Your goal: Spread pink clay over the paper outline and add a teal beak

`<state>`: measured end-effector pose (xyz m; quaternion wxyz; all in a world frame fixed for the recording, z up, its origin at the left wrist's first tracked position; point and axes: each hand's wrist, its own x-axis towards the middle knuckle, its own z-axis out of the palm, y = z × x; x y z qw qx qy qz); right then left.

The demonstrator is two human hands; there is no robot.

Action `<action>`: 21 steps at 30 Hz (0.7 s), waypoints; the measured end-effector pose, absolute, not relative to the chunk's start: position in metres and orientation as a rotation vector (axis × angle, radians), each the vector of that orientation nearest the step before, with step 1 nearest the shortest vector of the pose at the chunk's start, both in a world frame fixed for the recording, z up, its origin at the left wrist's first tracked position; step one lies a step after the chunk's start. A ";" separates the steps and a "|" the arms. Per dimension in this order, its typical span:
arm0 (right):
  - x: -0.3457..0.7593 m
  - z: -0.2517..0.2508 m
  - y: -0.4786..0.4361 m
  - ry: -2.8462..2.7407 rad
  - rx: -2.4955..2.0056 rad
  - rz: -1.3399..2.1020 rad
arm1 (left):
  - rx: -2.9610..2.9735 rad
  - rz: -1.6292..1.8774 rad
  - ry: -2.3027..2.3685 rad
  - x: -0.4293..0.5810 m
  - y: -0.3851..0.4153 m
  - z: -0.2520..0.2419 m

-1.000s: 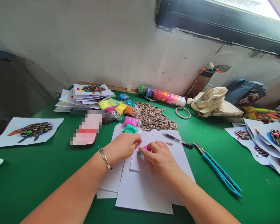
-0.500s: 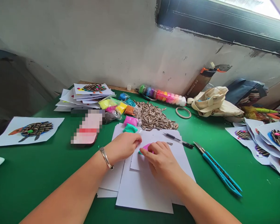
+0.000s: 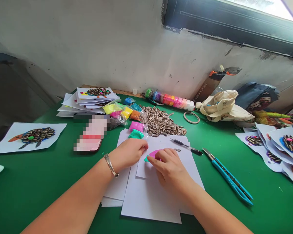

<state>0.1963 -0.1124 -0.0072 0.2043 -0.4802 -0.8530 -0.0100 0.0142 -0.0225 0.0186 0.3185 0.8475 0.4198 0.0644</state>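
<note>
A small white paper sheet lies on larger white sheets. On it is a flat piece of pink modelling clay with a bit of teal clay at its left end. My right hand is bent over the clay, its index fingertip pressing at the teal bit; its thumb is partly hidden. My left hand, a silver bangle at the wrist, is closed just left of the clay, near the small sheet's edge. Whatever its fingertips pinch, if anything, is hidden.
Behind the sheets sit bagged teal clay and a heap of sunflower seeds. A pen and a blue utility knife, blade out, lie on the right. A blurred phone and a seed picture are on the left.
My right fingertips have shifted very slightly on the clay, and a little more of the teal bit shows. My left hand stays in place.
</note>
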 end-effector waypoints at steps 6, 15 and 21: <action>0.193 -0.005 -0.115 -2.469 -1.343 -0.004 | 2.224 0.171 1.110 0.015 -0.022 0.018; 0.196 -0.003 -0.116 -2.392 -1.354 0.044 | 2.225 0.167 1.105 0.014 -0.022 0.018; 0.197 -0.002 -0.115 -2.435 -1.345 0.084 | 2.222 0.163 1.108 0.015 -0.022 0.018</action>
